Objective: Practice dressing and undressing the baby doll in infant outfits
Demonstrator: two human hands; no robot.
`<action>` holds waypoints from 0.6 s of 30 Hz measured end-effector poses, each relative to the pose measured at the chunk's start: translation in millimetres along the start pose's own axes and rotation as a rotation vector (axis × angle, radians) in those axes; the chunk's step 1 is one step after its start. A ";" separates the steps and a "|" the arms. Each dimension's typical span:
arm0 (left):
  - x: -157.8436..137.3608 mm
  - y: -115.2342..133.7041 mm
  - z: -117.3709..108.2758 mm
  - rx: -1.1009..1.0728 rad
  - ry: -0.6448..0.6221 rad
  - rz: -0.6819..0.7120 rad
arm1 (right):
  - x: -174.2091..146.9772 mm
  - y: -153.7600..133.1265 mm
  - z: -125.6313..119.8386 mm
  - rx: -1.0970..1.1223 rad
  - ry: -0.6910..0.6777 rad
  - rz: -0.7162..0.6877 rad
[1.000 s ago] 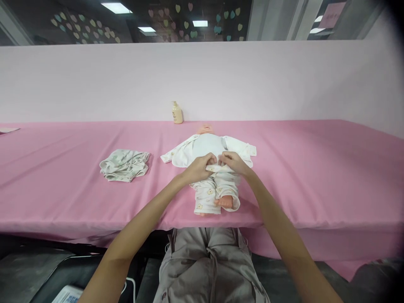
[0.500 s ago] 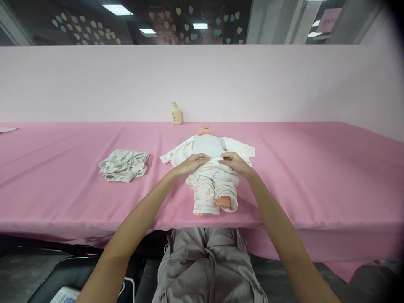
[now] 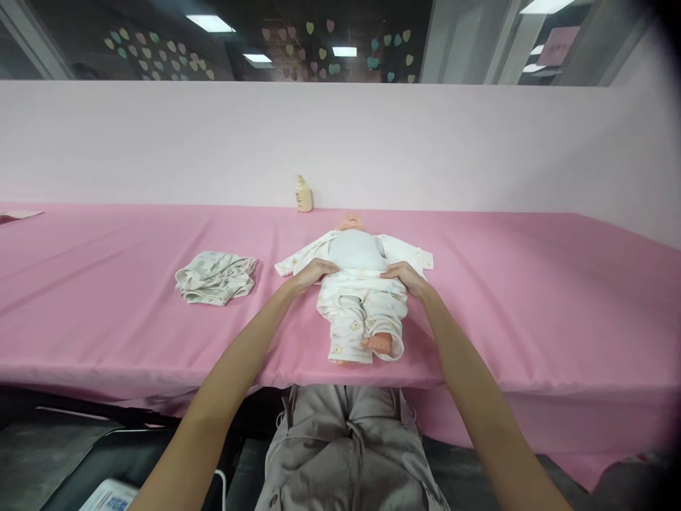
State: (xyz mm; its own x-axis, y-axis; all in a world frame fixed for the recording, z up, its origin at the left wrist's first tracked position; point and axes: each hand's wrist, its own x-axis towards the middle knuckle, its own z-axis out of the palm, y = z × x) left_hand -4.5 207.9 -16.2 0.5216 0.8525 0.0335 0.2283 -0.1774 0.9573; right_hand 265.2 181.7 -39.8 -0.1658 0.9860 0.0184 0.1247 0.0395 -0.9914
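Observation:
A baby doll [image 3: 355, 248] lies on its back, its head toward the wall and its feet toward me. White patterned baby pants [image 3: 351, 333] cover its legs; one foot [image 3: 379, 343] sticks out of a leg opening, and only a bit of the other shows. Its white jacket [image 3: 404, 250] lies spread open under the torso. My left hand [image 3: 316, 272] pinches the waistband at the left side. At the right side of the waistband, my right hand [image 3: 404, 274] is closed on the fabric. The waistband is stretched flat between both hands.
A crumpled patterned baby garment [image 3: 216, 278] lies to the left on the pink tablecloth [image 3: 133, 312]. Against the white wall stands a cream pump bottle [image 3: 303, 196]. A black chair [image 3: 106, 461] with a white box is at the lower left.
My hands have moved apart from the middle of the waistband to its two sides, spreading it wider. The view has shifted slightly; the doll stays in place.

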 end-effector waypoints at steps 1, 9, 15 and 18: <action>3.1 1.8 0.5 0.050 0.046 0.021 | 1.2 0.5 0.9 -0.028 0.029 -0.026; 12.4 -2.2 19.2 0.508 0.406 0.235 | 11.7 9.1 7.4 -0.412 0.317 -0.353; 1.9 3.1 35.6 0.475 0.360 0.414 | 1.1 -30.3 40.5 -0.671 0.052 -0.504; -3.0 6.0 35.5 0.282 0.267 0.379 | -3.2 -51.8 50.1 -0.594 -0.102 -0.417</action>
State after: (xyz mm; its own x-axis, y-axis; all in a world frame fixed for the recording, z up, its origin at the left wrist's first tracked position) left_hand 24.5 186.8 -20.7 0.3917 0.7921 0.4681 0.2960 -0.5902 0.7510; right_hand 210.3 168.4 5.1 -0.4022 0.8508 0.3382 0.5355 0.5183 -0.6668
